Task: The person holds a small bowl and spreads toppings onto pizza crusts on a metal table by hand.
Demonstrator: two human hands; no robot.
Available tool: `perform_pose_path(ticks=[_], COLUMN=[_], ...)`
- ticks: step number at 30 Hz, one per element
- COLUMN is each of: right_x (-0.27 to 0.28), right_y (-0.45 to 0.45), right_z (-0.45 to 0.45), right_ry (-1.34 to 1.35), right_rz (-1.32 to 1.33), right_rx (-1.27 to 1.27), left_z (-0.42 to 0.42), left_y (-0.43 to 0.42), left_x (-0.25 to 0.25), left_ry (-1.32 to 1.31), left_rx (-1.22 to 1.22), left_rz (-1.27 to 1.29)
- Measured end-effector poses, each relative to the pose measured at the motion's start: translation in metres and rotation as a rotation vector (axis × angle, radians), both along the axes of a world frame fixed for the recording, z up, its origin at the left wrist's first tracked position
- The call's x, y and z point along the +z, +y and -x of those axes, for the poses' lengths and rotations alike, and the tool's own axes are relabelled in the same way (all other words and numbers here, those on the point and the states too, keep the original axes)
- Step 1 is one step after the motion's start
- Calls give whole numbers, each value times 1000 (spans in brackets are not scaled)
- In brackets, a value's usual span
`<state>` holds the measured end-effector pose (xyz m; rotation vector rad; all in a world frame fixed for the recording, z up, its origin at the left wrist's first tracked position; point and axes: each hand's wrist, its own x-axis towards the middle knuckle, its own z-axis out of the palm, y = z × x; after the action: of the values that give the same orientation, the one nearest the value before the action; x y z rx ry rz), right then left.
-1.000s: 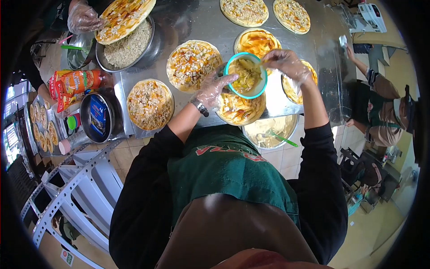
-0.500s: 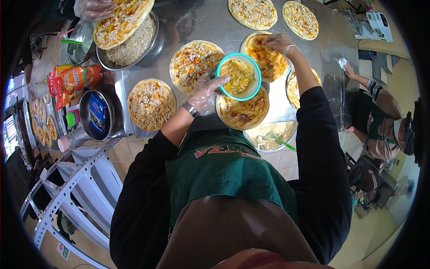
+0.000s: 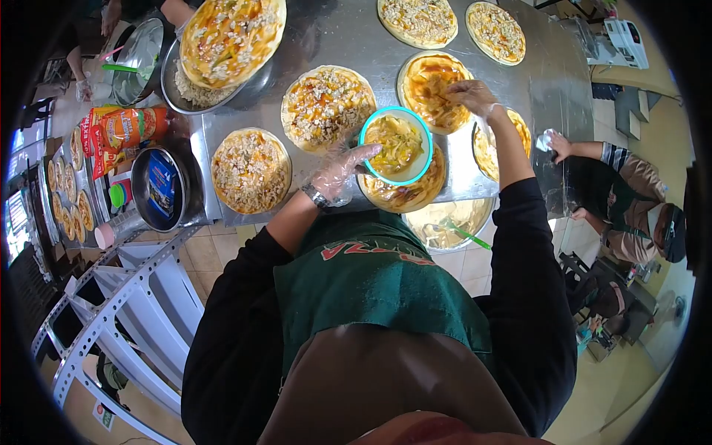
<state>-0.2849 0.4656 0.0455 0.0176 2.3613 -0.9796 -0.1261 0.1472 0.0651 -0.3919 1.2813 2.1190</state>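
Observation:
My left hand [image 3: 340, 172], in a clear plastic glove, grips the near-left side of a bowl with a teal rim [image 3: 397, 109]. Yellowish, sauced strips [image 3: 395, 148] fill part of this bowl. It is held above a sauced pizza base [image 3: 411, 194], hiding much of it. Over another sauced pizza base [image 3: 426, 78], my gloved right hand [image 3: 473, 99] has its fingers drawn together and pointing down; whatever is between them is hidden. Left of the bowl lie two pizzas with crumbly pale topping, one farther [image 3: 326, 104] and one nearer [image 3: 251, 170].
At upper left, a co-worker's arm is by a tilted pizza [image 3: 233, 41] above a metal bowl [image 3: 169, 81]. Two pizzas [image 3: 419, 21] lie at the far side. Below the table edge sits a bowl of pale mixture [image 3: 486, 215]. Another person's hand [image 3: 560, 146] holds a cloth at right.
The teal-rimmed bowl has come slightly nearer me. My right hand has shifted right and down. The co-worker's pizza has moved right, and the other person's cloth hand has moved left and nearer.

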Motion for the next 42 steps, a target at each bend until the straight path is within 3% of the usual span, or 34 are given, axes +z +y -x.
perform_pose_path(ticks=[4, 6, 10, 12, 16, 18, 25, 27, 31, 33, 34, 36, 37, 39, 42], right_x=[-14, -9, 4, 1, 1, -11, -21, -13, 48, 76, 73, 72, 63, 48, 48], right_y=[28, 26, 16, 9, 7, 3, -28, -26, -42, -58, -65, -80, -85, -94, -95], right_z=[3, -2, -13, -12, -11, -9, -4, -8, -31, -54, -70, -98, -108, -121, -126], right_ry=[-55, 92, 94, 216, 222, 454, 474, 604, 657, 494, 653, 769, 770, 882, 809], right_rz=[43, -394, -509, -708, -624, -524, -621, -435, -207, 25, 30, -313, -318, -731, -711], right_rx=[-140, 43, 138, 237, 187, 273, 457, 279, 171, 392, 472, 606, 601, 591, 625], left_z=[-4, -5, -5, -5, -6, -5, 1, 3, 4, 6, 6, 7, 6, 6, 6], left_y=[0, 1, 2, 2, 0, 0, 2, 2, 6, 9, 12, 18, 21, 26, 28], left_x=[-3, 0, 2, 4, -3, -2, -4, -3, 0, 1, 2, 4, 8, 15, 8], left_ry=[3, 0, 15, 18, 7, -6, -17, 5, 42, 53, 55, 81, 84, 56, 31], left_rx=[3, 9, -1, 4, 20, 24, 85, 85, 102, 88, 82, 52, 47, 62, 55], left_rz=[26, 24, 15, -1, 50, 40, -10, 2, 19, 34, 32, 60, 58, 2, -33])
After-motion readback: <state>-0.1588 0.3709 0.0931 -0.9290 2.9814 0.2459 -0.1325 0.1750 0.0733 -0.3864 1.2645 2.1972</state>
